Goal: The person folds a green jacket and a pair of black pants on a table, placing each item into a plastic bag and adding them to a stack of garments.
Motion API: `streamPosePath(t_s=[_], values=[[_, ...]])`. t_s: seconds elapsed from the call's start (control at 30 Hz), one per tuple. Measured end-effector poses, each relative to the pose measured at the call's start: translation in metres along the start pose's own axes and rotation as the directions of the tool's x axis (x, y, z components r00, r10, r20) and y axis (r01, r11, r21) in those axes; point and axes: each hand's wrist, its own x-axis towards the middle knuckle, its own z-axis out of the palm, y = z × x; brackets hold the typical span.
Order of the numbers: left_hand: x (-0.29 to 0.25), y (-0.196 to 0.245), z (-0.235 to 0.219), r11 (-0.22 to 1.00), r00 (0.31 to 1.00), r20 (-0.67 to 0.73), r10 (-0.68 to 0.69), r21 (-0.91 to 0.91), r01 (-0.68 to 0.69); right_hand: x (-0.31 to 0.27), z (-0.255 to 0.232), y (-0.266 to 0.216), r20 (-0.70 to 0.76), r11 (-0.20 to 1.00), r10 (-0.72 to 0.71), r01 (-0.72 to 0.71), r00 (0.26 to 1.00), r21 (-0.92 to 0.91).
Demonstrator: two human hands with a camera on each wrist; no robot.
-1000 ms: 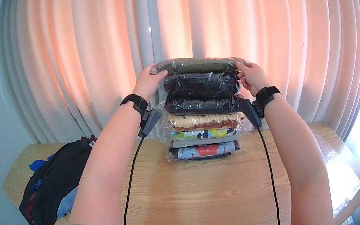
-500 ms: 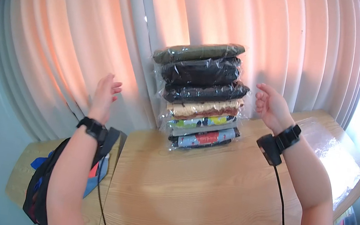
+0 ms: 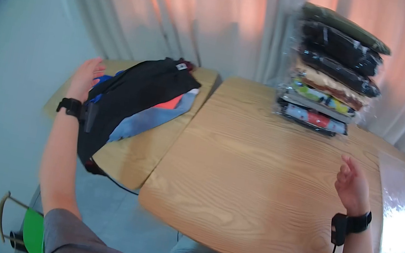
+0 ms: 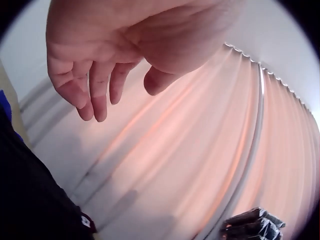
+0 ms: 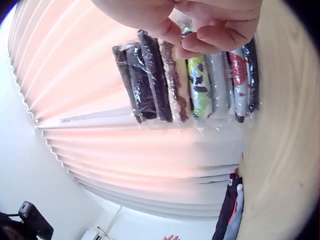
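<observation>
My left hand (image 3: 84, 79) hovers by the left edge of a loose pile of clothes, holding nothing; its fingers hang loosely bent in the left wrist view. On top of that pile lies a black garment (image 3: 146, 89) with a small white label, over a light blue garment (image 3: 146, 121) and bits of coral and bright blue cloth. Above the right part of the table is my right hand (image 3: 354, 188), its fingers loosely curled around nothing. Beyond it stands a stack of folded clothes in clear plastic bags (image 3: 336, 58), an olive one uppermost and dark, cream and patterned ones below.
Flat clear plastic bags (image 3: 395, 215) lie along the right end of the wooden table (image 3: 237, 176). A seam splits the tabletop beside the clothes pile. Pale curtains (image 3: 221, 21) hang close behind. A green chair (image 3: 32, 232) stands at lower left, and a cable trails from each wrist camera.
Both hands have let go of the olive bagged garment on top of the stack. The left hand has swung left to the clothes pile; the right has drawn back. The head view has turned left and down.
</observation>
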Motion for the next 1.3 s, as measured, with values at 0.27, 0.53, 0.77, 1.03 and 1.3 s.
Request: streamPosePath(t_s=[0.27,0.53,0.77,1.03,1.3], values=[[0.016,-0.109,0.009,0.866,0.970,0.236,0.061,0.470,-0.169,0.003,-0.005,0.065,0.001,0.973,0.224,-0.223,0.975,-0.061],[0.002,-0.160,0.081,0.458,0.918,0.354,0.180,0.795,-0.397,0.002,-0.009,0.075,0.115,0.951,0.263,-0.277,0.958,0.137],[0.005,-0.134,0.079,0.600,0.928,0.071,0.365,0.744,-0.293,0.000,-0.006,0.076,0.172,0.956,0.255,-0.275,0.952,0.106],[-0.012,0.021,0.076,0.662,0.738,-0.015,0.675,0.456,-0.595,-0.010,0.002,0.079,0.188,0.971,0.221,-0.234,0.957,0.048],[-0.206,0.113,0.151,0.969,0.616,0.747,0.249,-0.187,-0.164,-0.051,0.050,0.114,0.534,0.807,0.553,-0.572,0.640,-0.150]])
